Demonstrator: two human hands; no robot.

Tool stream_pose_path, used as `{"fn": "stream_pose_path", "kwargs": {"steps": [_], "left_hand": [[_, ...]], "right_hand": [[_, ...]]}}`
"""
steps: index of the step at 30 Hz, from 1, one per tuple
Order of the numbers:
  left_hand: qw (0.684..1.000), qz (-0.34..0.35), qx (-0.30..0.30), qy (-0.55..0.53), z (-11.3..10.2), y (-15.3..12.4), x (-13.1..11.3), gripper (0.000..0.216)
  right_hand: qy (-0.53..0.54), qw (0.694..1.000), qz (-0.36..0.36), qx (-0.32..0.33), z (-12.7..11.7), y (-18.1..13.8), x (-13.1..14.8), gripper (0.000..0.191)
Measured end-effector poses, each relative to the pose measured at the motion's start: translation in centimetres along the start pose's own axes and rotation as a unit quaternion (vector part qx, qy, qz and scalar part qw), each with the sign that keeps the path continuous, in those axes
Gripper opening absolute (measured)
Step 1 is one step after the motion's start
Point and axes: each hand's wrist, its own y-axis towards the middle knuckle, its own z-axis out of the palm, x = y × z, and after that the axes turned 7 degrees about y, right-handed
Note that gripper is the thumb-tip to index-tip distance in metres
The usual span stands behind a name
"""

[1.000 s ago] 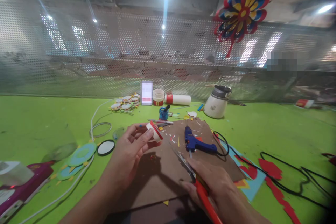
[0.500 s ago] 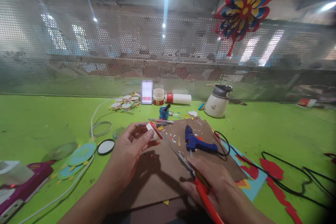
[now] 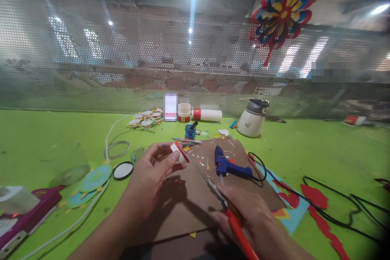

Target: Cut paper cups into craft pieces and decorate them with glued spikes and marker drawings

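Between the thumb and fingers of my left hand [image 3: 158, 163] is a small white round piece with a red rim [image 3: 180, 153], held tilted above the cardboard. My right hand [image 3: 248, 211] grips red-handled scissors [image 3: 217, 191], whose blades point up and left toward that piece, their tips a little apart from its red rim. Under both hands lies a brown cardboard sheet [image 3: 179, 219] strewn with tiny red, white and yellow paper scraps. A blue glue gun [image 3: 231, 167] rests on the cardboard just beyond my right hand.
Left are a purple power strip [image 3: 38, 215], blue paper discs [image 3: 96, 178] and a black-rimmed white disc [image 3: 123, 170]. At the back stand a phone [image 3: 170, 107], a jar [image 3: 184, 112] and a white kettle-like container [image 3: 252, 118]. Black cable [image 3: 323, 207] and red paper [image 3: 315, 196] lie right.
The scissors' tips have drawn slightly away from the red rim, down and to the right. My left hand still holds the piece in nearly the same place.
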Motion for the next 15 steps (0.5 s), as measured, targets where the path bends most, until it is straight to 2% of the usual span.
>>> {"fn": "stream_pose_path", "kwargs": {"steps": [7,15], "left_hand": [[1.000,-0.005,0.003,0.006,-0.14,0.08,0.09,0.034],[1.000,0.003,0.005,0.017,-0.18,0.06,0.10,0.034]], "right_hand": [[-0.021,1.000,-0.004,-0.023,0.16,-0.19,0.00,0.030],[-0.015,1.000,0.006,-0.016,-0.03,0.13,0.57,0.018]]}}
